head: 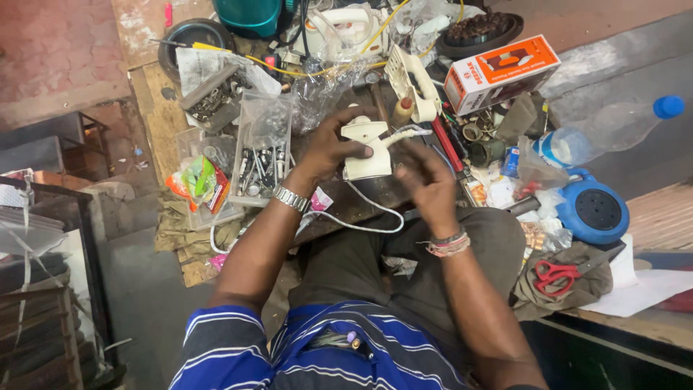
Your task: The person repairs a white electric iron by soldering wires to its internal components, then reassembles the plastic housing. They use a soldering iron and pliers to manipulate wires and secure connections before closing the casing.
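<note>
My left hand grips a small white electric iron above the cluttered workbench, holding it from its left side. A white cord runs from the iron's rear and loops down toward my lap. My right hand sits just right of the iron, blurred, fingers curled near the cord's sleeve; whether it holds anything is unclear. A metal watch is on my left wrist, and threads and a band circle my right wrist.
Clear plastic boxes of screws and parts stand to the left. An orange-and-white carton, a plastic bottle, a blue round device and red scissors lie to the right. Another white iron body rests behind.
</note>
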